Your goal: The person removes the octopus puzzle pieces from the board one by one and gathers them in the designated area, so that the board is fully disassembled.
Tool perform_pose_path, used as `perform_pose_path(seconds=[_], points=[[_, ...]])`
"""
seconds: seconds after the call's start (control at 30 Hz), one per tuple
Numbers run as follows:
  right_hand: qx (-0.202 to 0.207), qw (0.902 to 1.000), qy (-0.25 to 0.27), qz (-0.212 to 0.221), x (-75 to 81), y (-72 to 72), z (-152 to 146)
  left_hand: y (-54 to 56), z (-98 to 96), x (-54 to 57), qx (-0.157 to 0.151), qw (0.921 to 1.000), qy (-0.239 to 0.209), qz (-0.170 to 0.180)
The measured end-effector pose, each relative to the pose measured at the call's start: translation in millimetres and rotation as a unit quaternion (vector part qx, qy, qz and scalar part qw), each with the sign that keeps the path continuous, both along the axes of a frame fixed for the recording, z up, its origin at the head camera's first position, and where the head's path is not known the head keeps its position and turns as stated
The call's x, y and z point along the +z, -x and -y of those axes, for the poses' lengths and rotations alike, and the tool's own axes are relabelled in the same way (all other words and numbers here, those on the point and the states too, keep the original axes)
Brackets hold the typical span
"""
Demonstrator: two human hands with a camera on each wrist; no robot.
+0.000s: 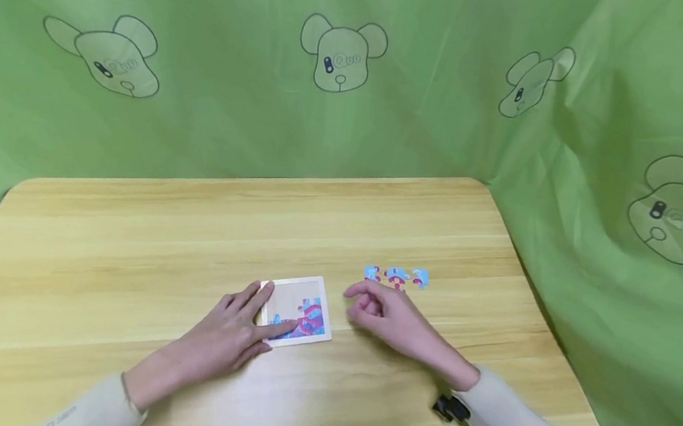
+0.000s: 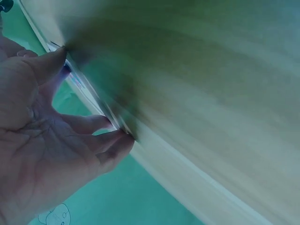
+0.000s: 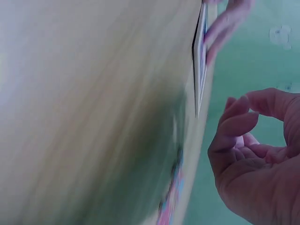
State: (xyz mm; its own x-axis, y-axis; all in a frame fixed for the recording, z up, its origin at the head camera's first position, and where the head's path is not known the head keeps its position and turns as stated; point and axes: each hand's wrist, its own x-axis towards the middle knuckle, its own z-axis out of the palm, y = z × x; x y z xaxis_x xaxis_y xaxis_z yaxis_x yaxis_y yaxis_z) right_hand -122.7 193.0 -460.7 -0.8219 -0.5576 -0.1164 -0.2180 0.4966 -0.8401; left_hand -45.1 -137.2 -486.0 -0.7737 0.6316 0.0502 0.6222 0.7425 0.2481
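A square wooden puzzle tray (image 1: 296,280) lies on the table, with joined blue and pink jigsaw pieces (image 1: 312,319) along its lower and right part. My left hand (image 1: 233,331) rests on the tray's left side with fingers spread. Its index finger reaches over the lower pieces, while other fingertips touch the left rim; in the left wrist view, fingertips (image 2: 124,140) meet the tray's edge. To the right of the tray hovers my right hand (image 1: 392,321), fingers loosely bent. Nothing shows between thumb and index finger in the right wrist view, where that hand (image 3: 253,173) appears large.
Several loose blue and pink jigsaw pieces (image 1: 396,274) lie just beyond the right hand. The wooden table (image 1: 122,251) has a rounded far edge. Green cloth (image 1: 213,121) with bear-head drawings hangs behind and along the right side. A black clip-like object (image 1: 452,408) sits at the right sleeve.
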Motion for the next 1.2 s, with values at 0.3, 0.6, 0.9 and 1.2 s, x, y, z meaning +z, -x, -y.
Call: perform_pose_path(seconds=[0.3, 0.6, 0.9, 1.2], points=[[0.084, 0.9957, -0.036, 0.015, -13.9, -2.7, 46, 0.5, -1.2, 2.2, -0.002, 1.0000, 0.003, 0.005], [0.085, 0.9937, -0.073, 0.004, -19.5, 2.8, 58, -0.1, -3.8, -2.0, -0.001, 0.9999, 0.012, -0.006], [0.058, 0.9941, -0.092, -0.010, -14.4, 0.0, 68, 2.5, -7.7, 2.8, 0.002, 0.9973, 0.049, -0.056], [0.043, 0.9948, -0.093, 0.005, -15.6, 0.3, 69, 1.7, -8.5, 8.0, 0.002, 0.9970, 0.052, -0.057]])
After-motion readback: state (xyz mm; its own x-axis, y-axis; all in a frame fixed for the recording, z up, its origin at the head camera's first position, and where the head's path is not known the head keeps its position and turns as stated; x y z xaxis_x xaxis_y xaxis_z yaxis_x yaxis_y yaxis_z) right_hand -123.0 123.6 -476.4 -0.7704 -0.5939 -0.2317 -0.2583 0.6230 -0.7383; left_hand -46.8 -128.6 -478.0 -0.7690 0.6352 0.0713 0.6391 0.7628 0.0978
